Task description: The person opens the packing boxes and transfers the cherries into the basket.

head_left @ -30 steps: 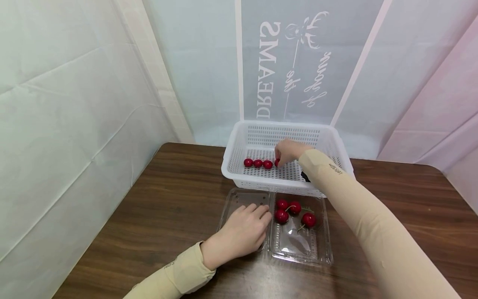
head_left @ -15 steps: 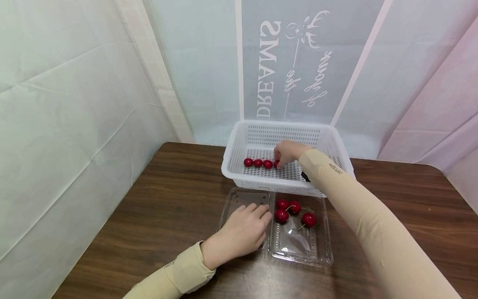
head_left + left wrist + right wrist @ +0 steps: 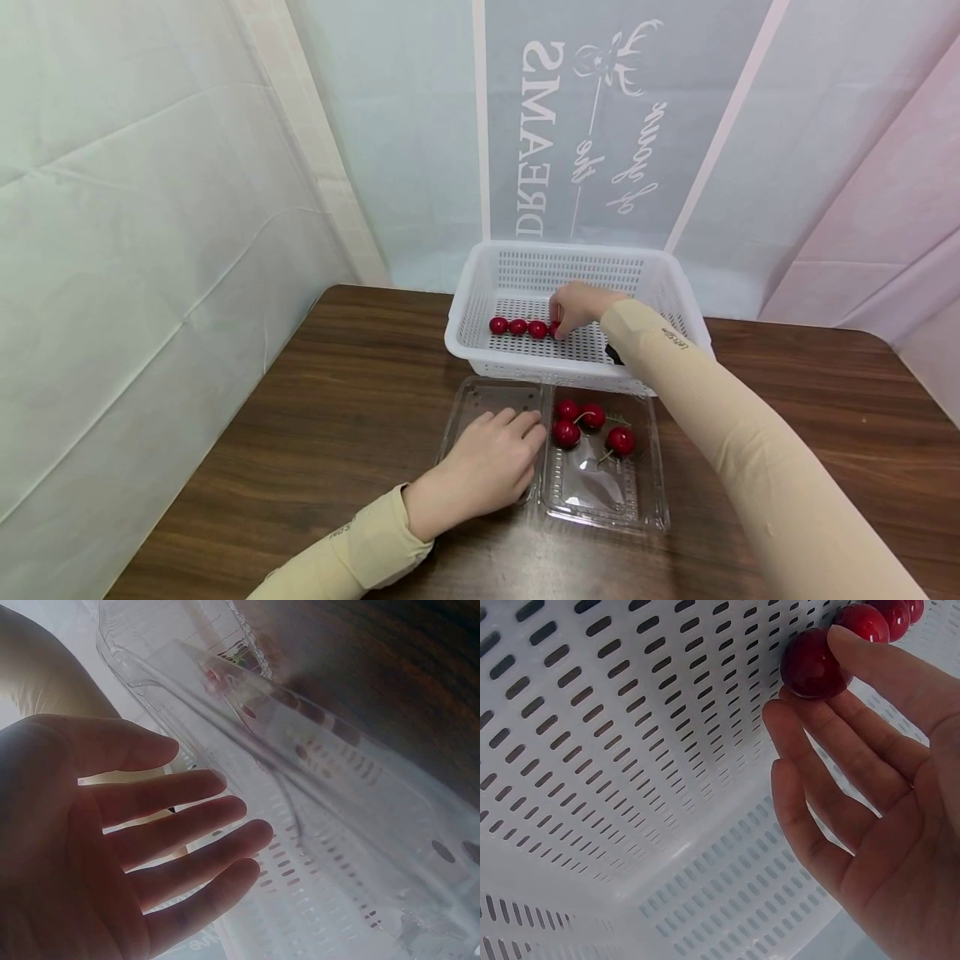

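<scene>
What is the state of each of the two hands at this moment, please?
Left hand: open, holding nothing, over the clear container.
Right hand: closed, pinching a red cherry inside the white basket.

Right hand (image 3: 580, 304) has nudged slightly toward the basket's (image 3: 536, 364) left edge over the last second, pinched cherry (image 3: 810, 667) moving with it. Gap from that cherry to the row of three cherries (image 3: 518, 327) has narrowed vs the earliest head view; now just beside it, contact unclear.
</scene>
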